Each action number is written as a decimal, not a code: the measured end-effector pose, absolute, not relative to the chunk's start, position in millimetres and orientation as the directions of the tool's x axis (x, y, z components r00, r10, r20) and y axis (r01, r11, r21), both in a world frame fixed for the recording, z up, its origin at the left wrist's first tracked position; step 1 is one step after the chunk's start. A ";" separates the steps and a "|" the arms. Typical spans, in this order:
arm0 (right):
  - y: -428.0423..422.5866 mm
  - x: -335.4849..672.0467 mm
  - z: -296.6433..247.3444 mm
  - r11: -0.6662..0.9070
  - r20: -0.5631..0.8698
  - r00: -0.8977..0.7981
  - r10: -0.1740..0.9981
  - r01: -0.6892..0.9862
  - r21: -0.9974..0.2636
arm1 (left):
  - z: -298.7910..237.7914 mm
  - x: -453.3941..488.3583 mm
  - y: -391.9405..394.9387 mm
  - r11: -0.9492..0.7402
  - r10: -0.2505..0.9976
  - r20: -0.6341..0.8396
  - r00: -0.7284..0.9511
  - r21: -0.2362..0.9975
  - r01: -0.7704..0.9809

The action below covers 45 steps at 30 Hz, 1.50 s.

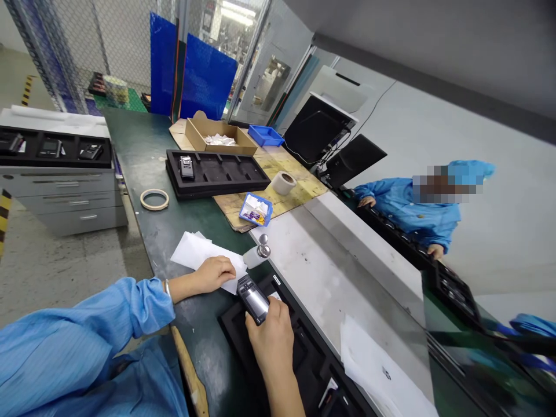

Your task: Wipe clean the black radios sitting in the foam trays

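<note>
My right hand is closed around a dark, shiny rectangular handheld device, holding it over a black compartmented tray. The device's ridged end points at my left hand, whose curled fingers pinch the edge of a stack of white paper sheets lying on the green bench. Just beyond the paper stands a whitish bottle with a metal pump top. A white slip shows beside the device, partly covered by my right fingers.
At the back, another black tray holds one device, near a tape ring, a white roll, a small blue bin and a cardboard box. Across the white conveyor-like strip, a co-worker in blue sits.
</note>
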State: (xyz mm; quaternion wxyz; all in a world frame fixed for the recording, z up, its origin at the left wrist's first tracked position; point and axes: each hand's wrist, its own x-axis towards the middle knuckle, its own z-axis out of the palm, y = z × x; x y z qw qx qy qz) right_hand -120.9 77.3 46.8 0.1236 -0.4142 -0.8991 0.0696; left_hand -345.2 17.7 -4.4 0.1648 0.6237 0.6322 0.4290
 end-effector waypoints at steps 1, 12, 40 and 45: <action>76.4 -121.7 47.3 0.640 0.145 -0.624 0.768 0.735 -0.226 | -5.1 -345.4 16.3 -0.153 0.925 0.335 -0.177 0.758 0.635; 69.4 -142.5 55.5 0.628 -0.042 -0.658 0.752 0.735 -0.254 | -23.1 -351.1 6.3 -0.163 0.927 0.283 -0.248 0.896 0.413; 55.2 -156.1 54.2 0.677 0.062 -0.716 0.695 0.623 -0.391 | 37.2 -317.2 -8.8 0.202 0.965 -0.001 -0.263 0.646 0.736; 54.4 -155.3 54.4 0.681 0.063 -0.730 0.680 0.597 -0.424 | 47.1 -320.1 -9.7 0.122 0.978 0.046 -0.204 0.668 0.734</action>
